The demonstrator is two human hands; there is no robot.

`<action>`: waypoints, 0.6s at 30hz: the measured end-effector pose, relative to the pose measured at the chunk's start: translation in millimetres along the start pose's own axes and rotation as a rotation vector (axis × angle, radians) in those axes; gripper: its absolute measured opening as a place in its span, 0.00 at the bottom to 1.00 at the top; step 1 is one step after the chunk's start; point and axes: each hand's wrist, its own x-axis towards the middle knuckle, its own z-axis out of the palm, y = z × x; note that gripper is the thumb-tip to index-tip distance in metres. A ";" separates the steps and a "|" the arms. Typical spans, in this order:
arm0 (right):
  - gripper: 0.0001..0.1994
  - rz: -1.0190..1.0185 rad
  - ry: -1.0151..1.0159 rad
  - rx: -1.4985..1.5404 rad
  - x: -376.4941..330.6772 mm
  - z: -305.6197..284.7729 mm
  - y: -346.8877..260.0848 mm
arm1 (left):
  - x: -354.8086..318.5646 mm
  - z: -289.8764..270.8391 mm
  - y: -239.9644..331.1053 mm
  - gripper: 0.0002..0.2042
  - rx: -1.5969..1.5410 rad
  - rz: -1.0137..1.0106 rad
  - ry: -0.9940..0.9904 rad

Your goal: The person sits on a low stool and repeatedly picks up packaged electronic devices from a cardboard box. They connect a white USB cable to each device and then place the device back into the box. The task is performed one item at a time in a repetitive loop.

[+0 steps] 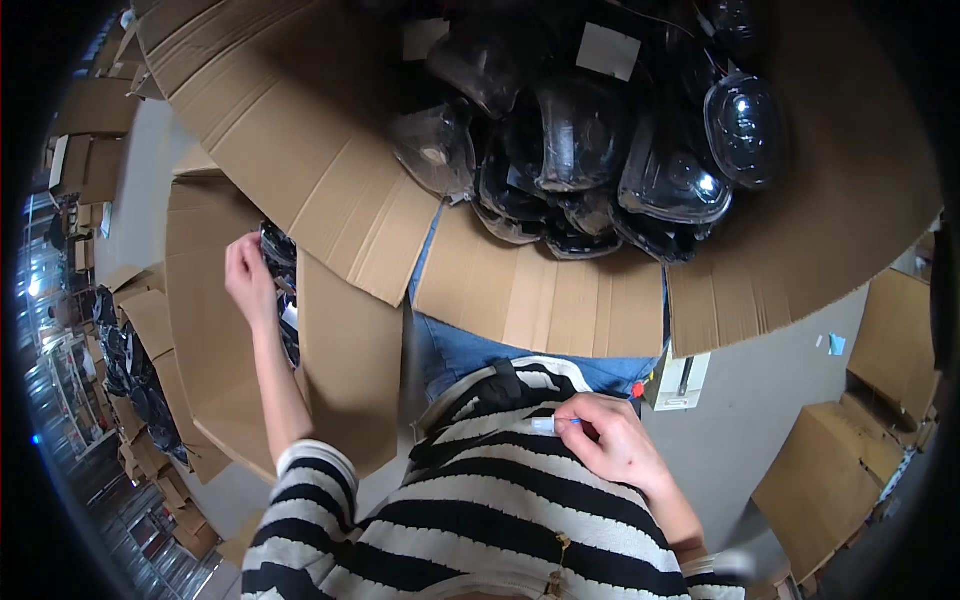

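Note:
My left hand (250,272) is over a tall cardboard box (350,360) on the left, its fingers curled closed beside a black plastic-wrapped item (279,255) inside. What those fingers hold, if anything, is hidden. Close to my striped shirt, my right hand (612,440) pinches a small whitish, see-through piece (543,425) with a bit of blue at the fingertips. In front of me, a large open carton (540,300) contains several dark, rounded, glossy parts in clear wrapping (585,140).
The big carton's flaps (290,180) spread toward me and to the left. Further left stands a box of black-wrapped items (135,375). Brown cartons (825,480) stand on the grey floor at right, and a white box (682,385) sits near my right leg.

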 end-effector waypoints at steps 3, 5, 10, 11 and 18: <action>0.03 0.043 -0.045 0.014 9.9 0.6 1.3 | -22.1 19.7 108.0 0.09 -0.119 0.508 -0.183; 0.03 0.039 -0.061 0.009 13.3 0.2 -0.2 | -5.9 72.1 136.6 0.08 -0.243 0.489 -0.287; 0.03 0.043 -0.054 -0.007 8.5 -1.6 -5.6 | 58.1 187.7 99.0 0.18 0.145 0.228 -0.485; 0.03 0.058 -0.051 -0.008 5.9 -0.7 -4.3 | 59.6 190.6 92.9 0.19 0.176 0.204 -0.548; 0.03 0.049 -0.073 0.037 9.2 5.2 5.2 | -42.7 96.4 96.3 0.10 0.235 0.710 -0.669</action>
